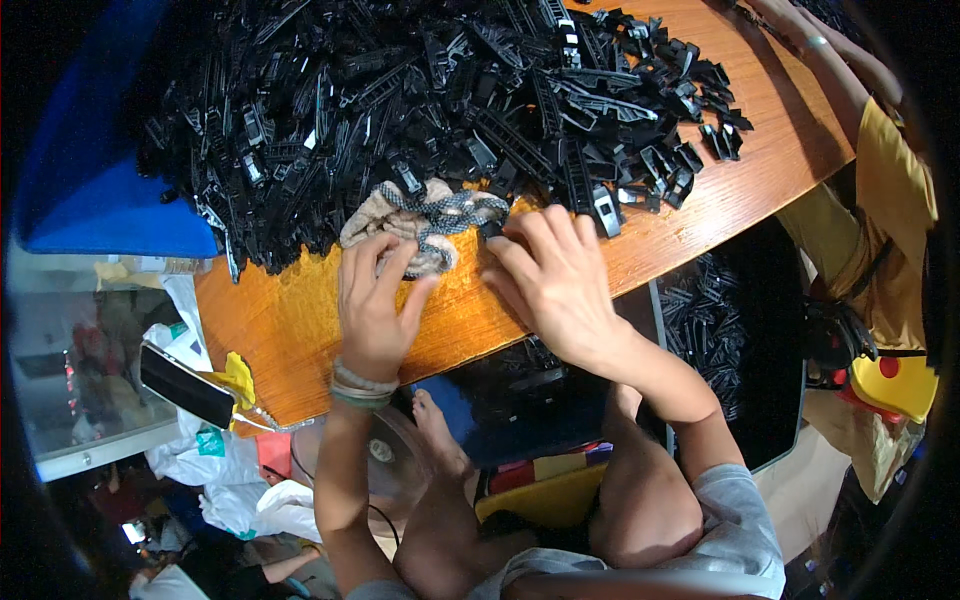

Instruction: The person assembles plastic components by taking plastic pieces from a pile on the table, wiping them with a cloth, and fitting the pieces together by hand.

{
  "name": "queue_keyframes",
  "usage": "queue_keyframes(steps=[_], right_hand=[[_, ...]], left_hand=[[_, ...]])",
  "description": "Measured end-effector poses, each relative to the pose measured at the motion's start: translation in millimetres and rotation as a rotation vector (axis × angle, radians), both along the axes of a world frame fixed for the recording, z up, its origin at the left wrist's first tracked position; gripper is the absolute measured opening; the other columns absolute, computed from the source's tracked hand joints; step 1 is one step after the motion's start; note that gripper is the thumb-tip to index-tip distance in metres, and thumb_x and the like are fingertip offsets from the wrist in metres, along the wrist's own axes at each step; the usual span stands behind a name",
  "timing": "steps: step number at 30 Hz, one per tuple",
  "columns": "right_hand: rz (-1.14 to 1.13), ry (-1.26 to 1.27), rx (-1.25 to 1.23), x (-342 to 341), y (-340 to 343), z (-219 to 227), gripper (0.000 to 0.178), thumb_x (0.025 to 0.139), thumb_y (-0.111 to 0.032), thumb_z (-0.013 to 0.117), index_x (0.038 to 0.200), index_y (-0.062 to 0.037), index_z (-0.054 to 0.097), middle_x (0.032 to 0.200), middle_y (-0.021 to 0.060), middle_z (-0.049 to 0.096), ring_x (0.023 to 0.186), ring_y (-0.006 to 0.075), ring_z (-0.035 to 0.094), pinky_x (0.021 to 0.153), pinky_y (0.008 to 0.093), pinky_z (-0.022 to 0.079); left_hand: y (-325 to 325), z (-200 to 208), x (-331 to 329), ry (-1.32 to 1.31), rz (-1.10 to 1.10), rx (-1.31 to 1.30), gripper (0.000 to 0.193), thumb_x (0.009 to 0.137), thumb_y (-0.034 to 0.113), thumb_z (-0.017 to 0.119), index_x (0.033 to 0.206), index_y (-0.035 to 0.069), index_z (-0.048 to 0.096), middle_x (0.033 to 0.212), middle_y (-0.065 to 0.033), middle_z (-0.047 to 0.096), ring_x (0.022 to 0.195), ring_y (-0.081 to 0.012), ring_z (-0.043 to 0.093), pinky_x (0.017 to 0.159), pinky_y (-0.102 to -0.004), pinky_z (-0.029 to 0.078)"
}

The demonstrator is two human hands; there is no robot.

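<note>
The fingers of the left hand [373, 305] are bent, tips by the near edge of a pale cloth [440, 213]; whether they grip it cannot be told. Those of the right hand [557, 285] curl downward, tips at a small black piece [490, 229]; whether they pinch it is likewise unclear. The cloth lies bunched on the orange-brown tabletop [765, 150], its longer axis roughly left to right, its checked dark-and-white trim reaching toward the right hand. It sits beyond the left fingers and left of the right ones, soft, creased and off-white. The black piece is mostly covered, so its axis cannot be made out. Beyond spreads a heap of black plastic parts [400, 110], many ladder-like. A phone [187, 385] tilts beside a yellow holder [238, 378] at left.
</note>
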State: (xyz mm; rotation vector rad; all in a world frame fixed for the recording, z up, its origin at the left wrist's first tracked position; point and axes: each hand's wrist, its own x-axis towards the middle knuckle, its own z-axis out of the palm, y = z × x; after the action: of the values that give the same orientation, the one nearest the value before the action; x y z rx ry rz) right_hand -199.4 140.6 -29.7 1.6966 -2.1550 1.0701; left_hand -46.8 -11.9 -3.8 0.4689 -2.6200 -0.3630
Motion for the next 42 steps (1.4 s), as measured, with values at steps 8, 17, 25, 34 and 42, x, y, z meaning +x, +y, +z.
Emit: queue_keyframes(steps=[8, 17, 25, 34, 42], right_hand=[[-0.1, -0.501, -0.454, -24.9, 40.6, 2.7, 0.018, 0.078, 0.004, 0.068, 0.095, -0.0013, 0.062, 0.103, 0.0136, 0.064, 0.089, 0.0256, 0.06, 0.079, 0.0344, 0.048], [-0.085, -0.643, -0.319, -13.9, 59.6, -2.0, 0.044, 0.081, 0.004, 0.066, 0.124, 0.0003, 0.059, 0.102, 0.0114, 0.062, 0.084, 0.0161, 0.061, 0.074, 0.026, 0.051], [-0.009, -0.715, -0.246, -8.3, 63.6, 4.4, 0.031, 0.074, 0.008, 0.067, 0.105, 0.0016, 0.063, 0.105, 0.0109, 0.054, 0.086, 0.0137, 0.057, 0.071, 0.0228, 0.048], [0.077, -1.172, -0.335, -9.3, 58.7, 3.5, 0.028, 0.082, 0.008, 0.063, 0.11, 0.0035, 0.059, 0.108, 0.0112, 0.059, 0.088, 0.0112, 0.06, 0.081, 0.025, 0.054], [-0.086, -0.422, -0.069, -18.1, 60.5, 4.7, 0.03, 0.075, -0.002, 0.068, 0.103, -0.0039, 0.061, 0.096, 0.0111, 0.056, 0.092, 0.0303, 0.053, 0.08, 0.0383, 0.041]], left_hand=[[50.1, 4.1, -12.1, -0.037, -0.344, 0.228, 0.02, 0.083, 0.012, 0.067, 0.1, 0.002, 0.068, 0.108, -0.0137, 0.062, 0.109, -0.0329, 0.056, 0.092, -0.0433, 0.045], [37.6, -10.1, -81.1, -0.118, -0.244, -0.007, 0.034, 0.088, 0.016, 0.063, 0.119, 0.001, 0.062, 0.132, -0.0177, 0.053, 0.126, -0.0351, 0.047, 0.104, -0.0452, 0.036], [17.9, 18.4, -90.7, -0.028, -0.06, 0.126, 0.02, 0.087, 0.007, 0.063, 0.105, 0.0, 0.067, 0.107, -0.0173, 0.062, 0.096, -0.0321, 0.058, 0.088, -0.0395, 0.046], [-1.5, 24.9, -133.4, -0.027, -0.395, -0.472, 0.035, 0.074, 0.005, 0.069, 0.109, 0.003, 0.064, 0.113, -0.0088, 0.063, 0.111, -0.0306, 0.055, 0.094, -0.0434, 0.042], [9.7, 32.6, -92.9, -0.045, -0.256, 0.097, 0.013, 0.077, 0.002, 0.072, 0.089, -0.001, 0.069, 0.08, -0.009, 0.065, 0.081, -0.0258, 0.063, 0.071, -0.0337, 0.049]])
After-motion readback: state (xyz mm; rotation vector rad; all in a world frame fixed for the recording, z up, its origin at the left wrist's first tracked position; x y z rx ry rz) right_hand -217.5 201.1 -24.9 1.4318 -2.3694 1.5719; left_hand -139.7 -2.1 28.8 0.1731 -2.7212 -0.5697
